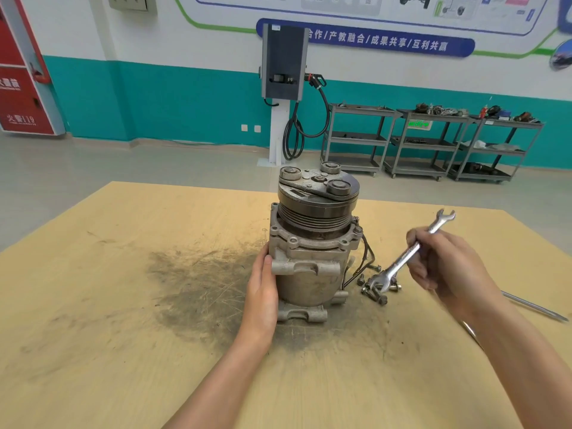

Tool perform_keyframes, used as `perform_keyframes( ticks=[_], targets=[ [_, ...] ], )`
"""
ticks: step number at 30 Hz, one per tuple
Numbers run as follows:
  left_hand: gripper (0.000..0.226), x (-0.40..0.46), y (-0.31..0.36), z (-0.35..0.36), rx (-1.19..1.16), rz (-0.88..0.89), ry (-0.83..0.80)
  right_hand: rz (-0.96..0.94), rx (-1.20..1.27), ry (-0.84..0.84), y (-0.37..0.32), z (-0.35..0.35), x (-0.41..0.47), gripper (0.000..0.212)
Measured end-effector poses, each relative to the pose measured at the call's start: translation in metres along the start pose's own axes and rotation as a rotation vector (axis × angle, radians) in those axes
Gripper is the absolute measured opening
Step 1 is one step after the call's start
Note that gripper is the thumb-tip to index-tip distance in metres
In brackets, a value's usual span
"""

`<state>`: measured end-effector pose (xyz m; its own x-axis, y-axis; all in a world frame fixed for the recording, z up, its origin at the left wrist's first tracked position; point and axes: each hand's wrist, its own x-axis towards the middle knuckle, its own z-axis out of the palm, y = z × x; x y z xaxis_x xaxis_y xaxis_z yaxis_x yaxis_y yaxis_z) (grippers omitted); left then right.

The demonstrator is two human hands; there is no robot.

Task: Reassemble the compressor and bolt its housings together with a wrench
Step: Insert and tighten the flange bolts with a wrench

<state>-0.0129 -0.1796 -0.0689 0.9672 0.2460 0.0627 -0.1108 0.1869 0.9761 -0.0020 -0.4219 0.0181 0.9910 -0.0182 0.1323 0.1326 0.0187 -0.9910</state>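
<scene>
**Inspector:** State the position of the unit.

**Assistant:** The grey cast-metal compressor [312, 246] stands upright on its rear housing, near the middle of the pale wooden tabletop [108, 305]. Its dark grooved pulley and clutch plate [318, 193] face up. A black wire loop [366, 258] hangs off its right side.

**Inspector:** Left hand?

**Assistant:** The left hand [263, 289] lies flat against the compressor's left flank, fingers straight, touching the body below the upper flange. It grasps nothing; it only presses on the casing.

**Inspector:** Right hand?

**Assistant:** The right hand [445, 261] is to the right of the compressor, apart from it, fingers curled round the shank of a bright steel double open-ended wrench [411, 252]. The wrench is tilted: one open end points up and away, the lower end sits over a small heap of loose dark bolts [376, 289] on the tabletop just right of the compressor's base. Whether the lower end touches a bolt cannot be determined.

**Inspector:** Fasteners on the unit?

**Assistant:** One bolt head [358, 229] shows at the right edge of the upper flange. The other flange holes are too small to judge.

**Inspector:** Surroundings?

**Assistant:** A dark grimy smear [201, 274] marks the tabletop left of the compressor. A thin metal rod [535, 306] lies at the right edge. Behind, a grey wall-side charging unit with black cable [283, 63] and grey shelved trolleys [430, 140] stand against a teal and white wall.
</scene>
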Motion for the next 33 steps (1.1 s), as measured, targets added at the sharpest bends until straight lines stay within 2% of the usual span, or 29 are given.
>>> perform_keyframes(
  ticks=[4,7,11,16,18,22,25,29,33],
  targets=[
    [0.044,0.001,-0.001,0.0,-0.001,0.002,0.003,-0.154,0.264,0.056,-0.022,0.019,0.009,0.033],
    [0.043,0.002,-0.002,0.0,-0.002,0.012,0.011,-0.191,0.337,0.003,-0.029,0.027,0.015,0.039],
    [0.043,0.003,-0.003,0.0,-0.007,0.027,0.004,-0.108,0.293,-0.068,-0.025,0.034,0.018,0.05],
    [0.045,0.004,-0.006,-0.001,0.008,0.015,0.009,-0.031,0.139,-0.108,-0.028,0.03,0.016,0.043],
    [0.045,0.004,-0.007,-0.002,0.019,0.006,0.007,-0.008,0.188,-0.12,-0.029,0.028,0.014,0.038],
    [0.045,0.004,-0.007,-0.002,0.022,0.012,0.001,0.106,0.279,-0.009,-0.028,0.031,0.016,0.02],
    [0.046,0.003,-0.005,-0.002,0.024,0.023,-0.004,0.126,0.427,0.032,-0.029,0.031,0.019,0.027],
    [0.046,0.002,-0.004,-0.001,0.024,0.031,-0.003,0.095,0.703,-0.052,-0.035,0.02,0.02,0.036],
    [0.045,0.002,-0.003,-0.001,0.02,0.029,0.001,-0.062,0.751,-0.172,-0.037,0.012,0.019,0.037]
  ],
)
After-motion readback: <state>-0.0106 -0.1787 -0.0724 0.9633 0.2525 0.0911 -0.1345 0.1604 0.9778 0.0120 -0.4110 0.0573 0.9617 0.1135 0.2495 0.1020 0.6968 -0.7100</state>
